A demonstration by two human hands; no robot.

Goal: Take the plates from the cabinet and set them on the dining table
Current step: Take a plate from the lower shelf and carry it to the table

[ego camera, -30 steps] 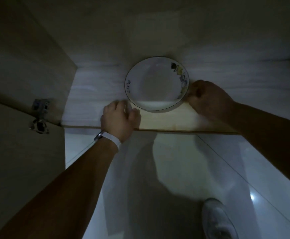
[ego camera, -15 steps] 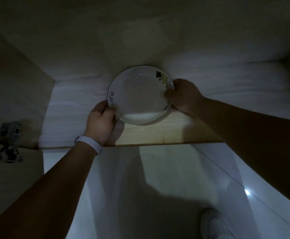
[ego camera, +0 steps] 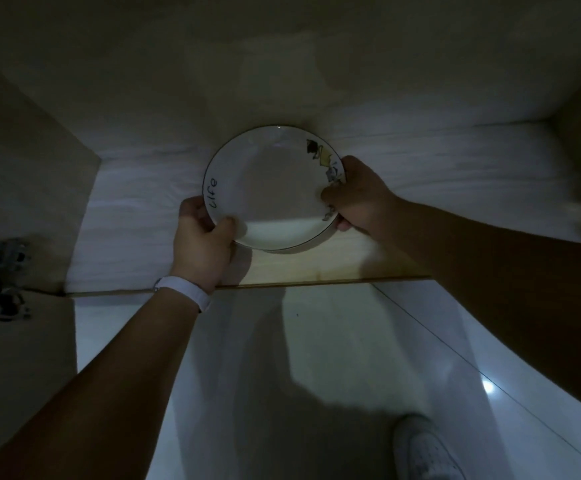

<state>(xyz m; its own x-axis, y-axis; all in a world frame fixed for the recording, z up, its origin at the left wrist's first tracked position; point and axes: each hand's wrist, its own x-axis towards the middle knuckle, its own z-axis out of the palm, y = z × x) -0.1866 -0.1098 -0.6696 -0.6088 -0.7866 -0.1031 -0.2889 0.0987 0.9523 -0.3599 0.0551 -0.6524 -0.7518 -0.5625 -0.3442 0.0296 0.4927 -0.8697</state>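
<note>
A white plate (ego camera: 271,188) with a thin dark rim, the word "life" on its left side and a small drawing on its right, is inside the dim cabinet just above the shelf (ego camera: 136,216). My left hand (ego camera: 201,242), with a white wristband, grips the plate's lower left rim, thumb on top. My right hand (ego camera: 360,199) grips the right rim, its thumb over the drawing. The plate's near edge looks slightly raised off the shelf.
The cabinet's left wall carries a metal hinge (ego camera: 3,278) by the open door. The shelf's front edge (ego camera: 316,282) runs across the middle. Below lies glossy white tiled floor (ego camera: 334,358), with my white shoe (ego camera: 424,448) at the bottom right.
Both hands went from resting on the shelf beside the plate to gripping its rim. My left thumb has come over the plate's edge since half a second ago.
</note>
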